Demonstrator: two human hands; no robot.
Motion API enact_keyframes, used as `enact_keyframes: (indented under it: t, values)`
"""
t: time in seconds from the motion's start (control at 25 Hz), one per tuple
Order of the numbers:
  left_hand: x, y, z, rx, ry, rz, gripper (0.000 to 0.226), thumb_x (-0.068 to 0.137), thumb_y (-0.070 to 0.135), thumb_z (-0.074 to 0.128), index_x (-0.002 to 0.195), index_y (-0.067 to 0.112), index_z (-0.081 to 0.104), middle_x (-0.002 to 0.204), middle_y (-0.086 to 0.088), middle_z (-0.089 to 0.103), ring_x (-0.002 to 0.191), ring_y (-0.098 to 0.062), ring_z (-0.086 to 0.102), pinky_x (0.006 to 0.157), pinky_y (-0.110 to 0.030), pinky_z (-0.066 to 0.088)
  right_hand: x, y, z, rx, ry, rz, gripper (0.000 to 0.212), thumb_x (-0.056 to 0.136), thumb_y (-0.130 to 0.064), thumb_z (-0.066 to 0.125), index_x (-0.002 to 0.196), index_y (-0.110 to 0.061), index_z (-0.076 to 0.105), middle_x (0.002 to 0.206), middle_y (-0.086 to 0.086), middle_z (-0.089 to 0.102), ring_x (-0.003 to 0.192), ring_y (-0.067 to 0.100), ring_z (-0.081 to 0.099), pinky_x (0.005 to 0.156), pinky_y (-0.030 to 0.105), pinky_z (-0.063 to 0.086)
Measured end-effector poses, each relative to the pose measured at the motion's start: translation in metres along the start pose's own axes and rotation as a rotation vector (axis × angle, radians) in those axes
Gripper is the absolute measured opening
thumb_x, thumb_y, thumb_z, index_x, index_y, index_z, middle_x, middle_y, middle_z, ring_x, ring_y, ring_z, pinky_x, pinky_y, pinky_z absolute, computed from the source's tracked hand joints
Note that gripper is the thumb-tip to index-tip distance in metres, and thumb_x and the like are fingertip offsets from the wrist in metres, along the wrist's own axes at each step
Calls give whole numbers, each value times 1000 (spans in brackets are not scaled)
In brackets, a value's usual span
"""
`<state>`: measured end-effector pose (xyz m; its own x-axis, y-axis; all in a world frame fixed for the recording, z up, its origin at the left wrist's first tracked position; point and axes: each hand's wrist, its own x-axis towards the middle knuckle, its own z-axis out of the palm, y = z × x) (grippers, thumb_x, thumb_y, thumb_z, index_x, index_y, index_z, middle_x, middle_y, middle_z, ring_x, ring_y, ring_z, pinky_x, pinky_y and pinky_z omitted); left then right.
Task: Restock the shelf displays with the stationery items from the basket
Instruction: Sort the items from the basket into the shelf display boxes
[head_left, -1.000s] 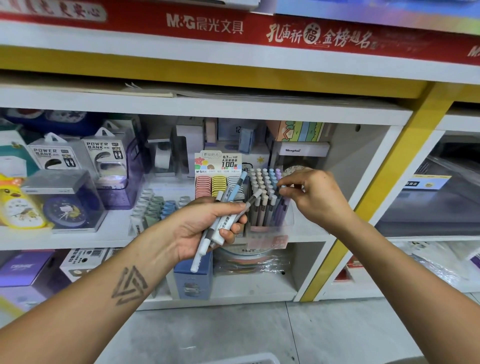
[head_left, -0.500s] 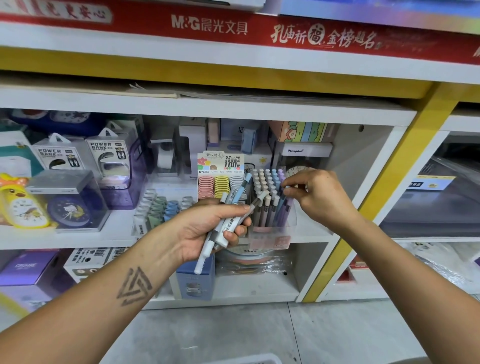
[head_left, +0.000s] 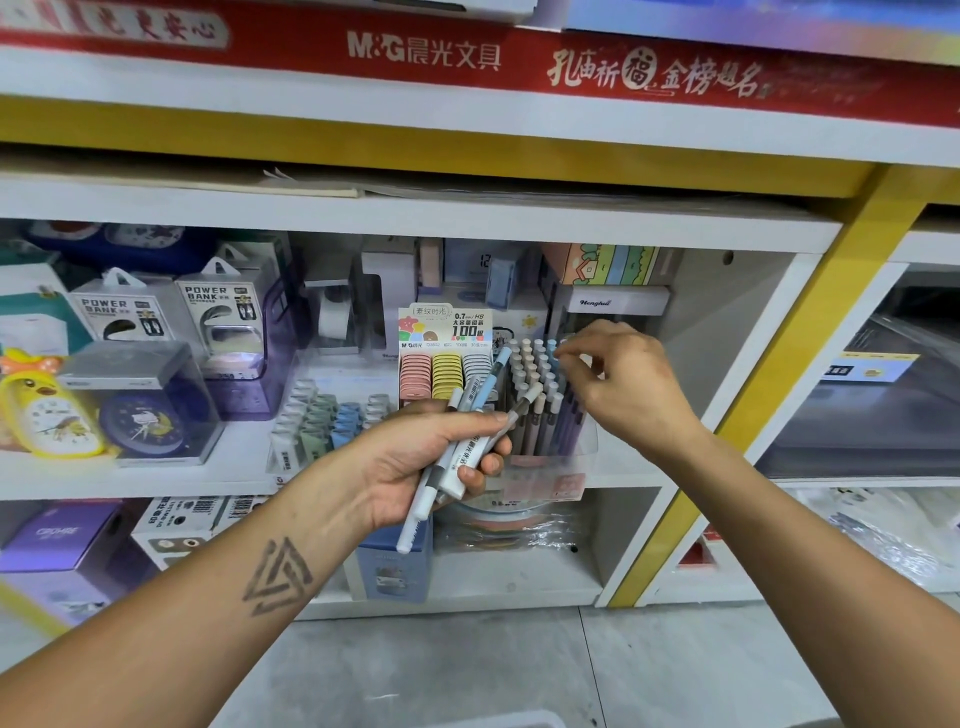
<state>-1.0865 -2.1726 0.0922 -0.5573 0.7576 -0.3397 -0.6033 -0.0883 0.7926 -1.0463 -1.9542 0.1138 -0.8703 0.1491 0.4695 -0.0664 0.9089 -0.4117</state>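
pens going into the shelf display
left hand (head_left: 415, 467) grips a bundle of pens (head_left: 457, 441); right hand (head_left: 618, 384) fingers pinch a pen top in the clear pen holder (head_left: 545, 457).

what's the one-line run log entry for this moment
left hand: grips spare pens | right hand: fingertips at pen tops in pen display | shelf: restock ongoing

Left hand (head_left: 415, 462) grips pens (head_left: 457, 447); right hand (head_left: 618, 384) pinches pen top in display box (head_left: 545, 415) on shelf (head_left: 156, 480)
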Motion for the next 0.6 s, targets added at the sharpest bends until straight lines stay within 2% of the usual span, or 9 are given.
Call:
enact_keyframes:
  t: [0.04,0.12,0.2,0.24,0.32,0.44,0.52,0.6]
  values:
    - [0,0,0,2,-4,8,33,79,8,75,109,-2,64,77,-14,63,57,-16,58,41,-19,46,0,-6,-2,148,-24,57,18,97,-26,61,97,-17,76,91,-2,74,83,18,63,73,31,52]
    - [-1,1,2,-1,-11,23,30,80,10,75,106,-1,67,78,-14,63,58,-17,59,41,-19,47,0,-20,-4,424,-193,187,18,96,-30,65,91,-16,74,74,2,74,61,18,64,57,26,51]
    - [-1,3,2,-18,-3,25,23,82,12,74,101,0,71,81,-16,65,59,-19,62,41,-21,49,-1,-27,-3,645,-297,283,11,94,-16,68,90,-6,72,66,6,72,49,14,58,47,20,45]
    - [-2,3,1,-29,9,22,21,83,13,74,98,0,73,83,-18,66,61,-21,63,42,-23,50,0,-28,-4,730,-265,323,8,93,-7,67,92,0,71,65,10,70,47,13,57,46,19,45]
    - [-5,5,-3,-30,51,4,22,83,16,73,97,-1,73,87,-20,68,62,-23,65,42,-25,52,3,-27,-8,833,-94,388,7,93,2,64,96,6,69,64,12,68,47,13,58,47,20,47]
    - [-9,5,-12,8,154,-63,19,89,15,68,99,0,63,80,-17,68,55,-19,62,36,-21,48,8,-23,-14,751,95,355,7,94,3,62,99,0,67,65,10,67,50,14,60,52,27,51]
    - [-11,5,-17,11,220,-88,14,91,15,65,96,5,56,69,-12,62,47,-15,55,32,-18,42,8,-21,-16,648,112,274,8,92,1,64,93,-6,66,70,16,68,55,17,63,56,31,54]
    - [-11,6,-19,-4,248,-82,14,91,16,65,90,8,54,65,-10,58,43,-13,50,30,-17,39,4,-20,-17,447,86,148,8,92,-4,67,91,-12,66,72,8,70,63,17,67,64,32,56]
